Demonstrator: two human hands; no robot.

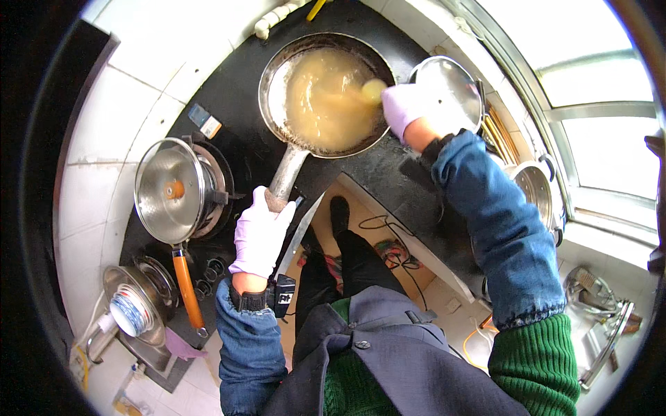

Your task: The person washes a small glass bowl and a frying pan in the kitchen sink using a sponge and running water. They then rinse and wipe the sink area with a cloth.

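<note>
Both hands gloved | left fingers [260, 232] wrapped round pan handle [286, 175] | right fingers [401, 107] pinching yellow sponge [373, 90]

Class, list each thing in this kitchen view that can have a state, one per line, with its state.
Pan: holds pale brown liquid, uncovered.
Left hand: gloved, gripping the pan handle.
Right hand: gloved, holding a yellowish utensil in the liquid.
Pot: lid on.
Steel lid: lying beside the pan.

Dull grey metal pan [320, 48], glossy steel lid [168, 188], smooth lilac gloves [260, 234]
</note>
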